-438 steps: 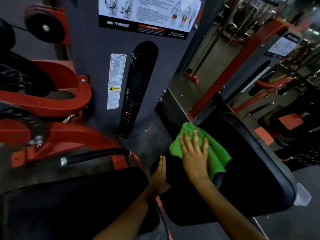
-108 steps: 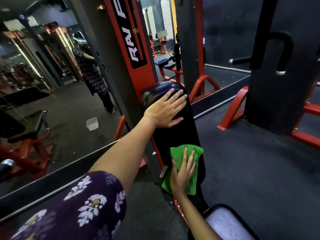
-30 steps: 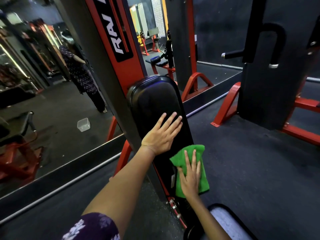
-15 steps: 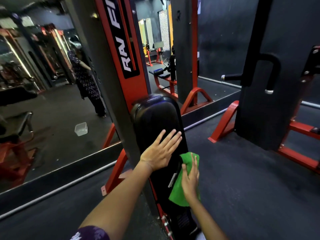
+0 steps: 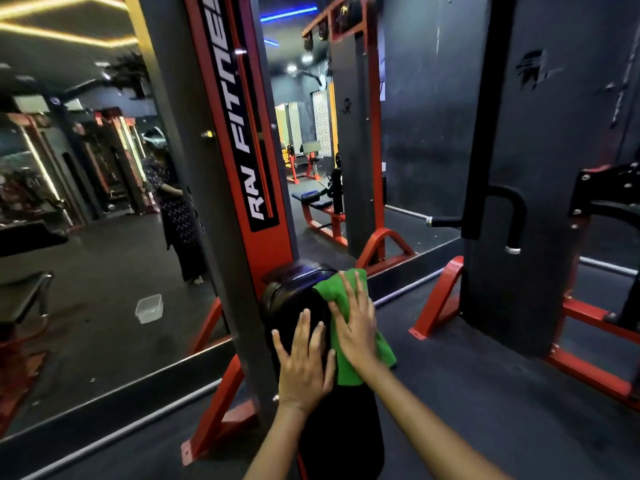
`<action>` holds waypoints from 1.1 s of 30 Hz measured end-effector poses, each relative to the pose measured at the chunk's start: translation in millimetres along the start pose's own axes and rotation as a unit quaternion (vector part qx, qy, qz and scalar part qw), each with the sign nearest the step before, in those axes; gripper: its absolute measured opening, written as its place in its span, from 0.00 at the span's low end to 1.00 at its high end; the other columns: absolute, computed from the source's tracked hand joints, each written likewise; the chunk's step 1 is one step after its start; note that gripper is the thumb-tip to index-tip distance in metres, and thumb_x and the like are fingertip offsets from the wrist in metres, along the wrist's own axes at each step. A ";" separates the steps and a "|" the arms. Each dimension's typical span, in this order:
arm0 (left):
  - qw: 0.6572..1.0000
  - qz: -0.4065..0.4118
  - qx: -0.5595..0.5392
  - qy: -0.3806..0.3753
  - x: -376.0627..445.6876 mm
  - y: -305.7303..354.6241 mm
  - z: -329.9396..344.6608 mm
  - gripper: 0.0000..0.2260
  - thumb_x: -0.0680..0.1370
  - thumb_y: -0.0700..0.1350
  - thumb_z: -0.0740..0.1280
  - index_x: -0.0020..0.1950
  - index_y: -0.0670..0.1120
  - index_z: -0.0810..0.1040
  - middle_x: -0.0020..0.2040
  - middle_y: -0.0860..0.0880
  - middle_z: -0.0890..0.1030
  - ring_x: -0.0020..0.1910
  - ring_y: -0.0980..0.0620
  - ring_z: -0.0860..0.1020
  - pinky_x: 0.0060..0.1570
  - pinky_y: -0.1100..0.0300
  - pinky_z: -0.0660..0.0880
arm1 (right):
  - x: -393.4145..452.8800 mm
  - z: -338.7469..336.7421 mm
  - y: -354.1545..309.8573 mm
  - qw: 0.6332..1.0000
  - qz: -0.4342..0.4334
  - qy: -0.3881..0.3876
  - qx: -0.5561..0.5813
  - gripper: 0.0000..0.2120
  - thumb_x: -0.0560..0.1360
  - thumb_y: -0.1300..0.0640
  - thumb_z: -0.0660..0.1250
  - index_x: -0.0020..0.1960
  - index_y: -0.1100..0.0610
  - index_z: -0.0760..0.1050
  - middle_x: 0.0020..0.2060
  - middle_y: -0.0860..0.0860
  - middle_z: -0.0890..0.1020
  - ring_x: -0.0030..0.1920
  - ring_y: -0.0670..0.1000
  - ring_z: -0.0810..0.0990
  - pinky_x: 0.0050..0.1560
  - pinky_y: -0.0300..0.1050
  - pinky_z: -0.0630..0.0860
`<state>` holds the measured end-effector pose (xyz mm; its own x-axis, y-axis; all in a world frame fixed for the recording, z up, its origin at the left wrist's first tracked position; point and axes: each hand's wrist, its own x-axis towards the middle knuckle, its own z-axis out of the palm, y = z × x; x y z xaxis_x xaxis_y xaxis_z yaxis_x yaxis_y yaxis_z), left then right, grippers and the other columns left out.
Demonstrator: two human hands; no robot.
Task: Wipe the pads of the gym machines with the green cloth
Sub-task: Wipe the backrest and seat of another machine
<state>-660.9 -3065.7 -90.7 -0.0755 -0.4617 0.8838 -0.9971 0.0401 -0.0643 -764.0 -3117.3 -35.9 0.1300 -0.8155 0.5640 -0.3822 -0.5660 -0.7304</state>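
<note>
Here the right hand (image 5: 356, 327) presses the cloth (image 5: 346, 362) flat, fingers spread, onto the pad (image 5: 294, 296); the left hand (image 5: 304, 368), open and empty, steadies it.

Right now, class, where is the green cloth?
In the head view, the green cloth lies low and centre, pressed flat under the right hand on the black back pad's upper right, beside the left hand.

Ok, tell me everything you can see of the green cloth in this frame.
The green cloth is a plain bright green piece of soft fabric, loosely bunched rather than folded flat. It lies over the upper right part of the upright black pad, one corner reaching the pad's rounded top and its lower edge hanging off the right side. The right hand presses it flat against the pad, fingers spread. The left hand rests bare on the pad beside it.
</note>
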 end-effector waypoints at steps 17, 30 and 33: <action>0.987 -0.142 0.018 -0.075 82.4 30.5 -36.9 0.27 0.66 0.50 0.60 0.64 0.42 0.65 0.64 0.42 0.71 0.70 0.47 0.63 0.67 0.36 0.57 | 53.3 -32.7 17.3 0.971 -0.069 -0.184 0.134 0.35 0.69 0.33 0.49 0.73 0.46 0.55 0.74 0.51 0.63 0.73 0.56 0.62 0.69 0.50 0.59; 0.887 -0.119 0.263 -0.360 119.2 58.1 -55.6 0.44 0.62 0.51 0.74 0.76 0.55 0.59 0.72 0.41 0.63 0.70 0.34 0.61 0.62 0.32 0.64 | -7.4 -28.8 54.3 0.965 0.021 -0.150 0.212 0.35 0.72 0.38 0.51 0.75 0.51 0.54 0.74 0.50 0.62 0.71 0.58 0.64 0.68 0.57 0.63; 0.865 -0.117 0.283 -0.398 124.6 65.3 -58.3 0.42 0.69 0.54 0.69 0.77 0.56 0.50 0.76 0.43 0.53 0.73 0.37 0.53 0.68 0.37 0.59 | -36.9 -27.3 77.3 0.963 0.063 -0.165 0.204 0.32 0.74 0.39 0.54 0.74 0.49 0.52 0.74 0.51 0.62 0.71 0.59 0.64 0.68 0.61 0.62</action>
<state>-735.1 -3068.9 42.2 0.3731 -0.8714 0.3184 -0.8116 -0.4729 -0.3430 -823.3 -3127.6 -102.7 0.4159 -0.8368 0.3561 -0.0315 -0.4046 -0.9140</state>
